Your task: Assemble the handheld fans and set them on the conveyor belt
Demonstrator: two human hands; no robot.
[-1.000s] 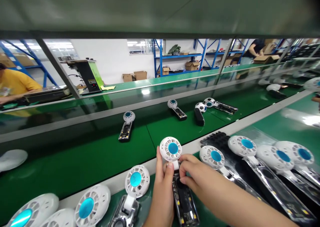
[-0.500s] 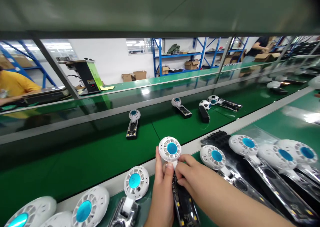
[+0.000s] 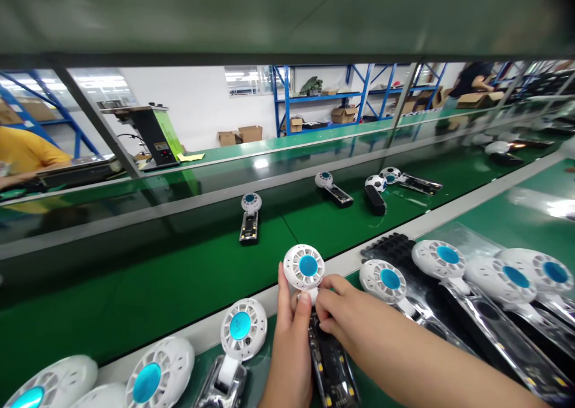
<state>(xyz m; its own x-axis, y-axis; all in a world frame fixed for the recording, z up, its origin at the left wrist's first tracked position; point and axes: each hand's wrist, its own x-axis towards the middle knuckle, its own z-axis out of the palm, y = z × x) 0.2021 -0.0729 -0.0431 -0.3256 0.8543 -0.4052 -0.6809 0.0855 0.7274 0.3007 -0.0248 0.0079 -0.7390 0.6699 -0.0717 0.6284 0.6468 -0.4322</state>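
Observation:
Both hands are on one handheld fan (image 3: 331,369), upright with its white round head and blue centre toward the top. My left hand (image 3: 291,330) wraps its left side, with the thumb across the neck below the head. At the right of the neck, my right hand (image 3: 338,306) has its fingers bent in and pressed to the joint; anything small inside them is hidden. The clear handle shows a dark circuit board. A similar fan (image 3: 243,330) lies left of my hands, and another fan (image 3: 383,281) lies just right of them.
Beyond the bench edge runs a green conveyor belt (image 3: 157,294) carrying several fans, including one fan (image 3: 250,216) and a football-patterned fan (image 3: 375,193). More fans (image 3: 438,259) lie at right beside a black knobbly sheet (image 3: 389,247). Co-workers (image 3: 27,153) are across the line.
The fans on the belt have shifted to the right and slightly away. My hands and the fan in them stay nearly in place, with the same grip.

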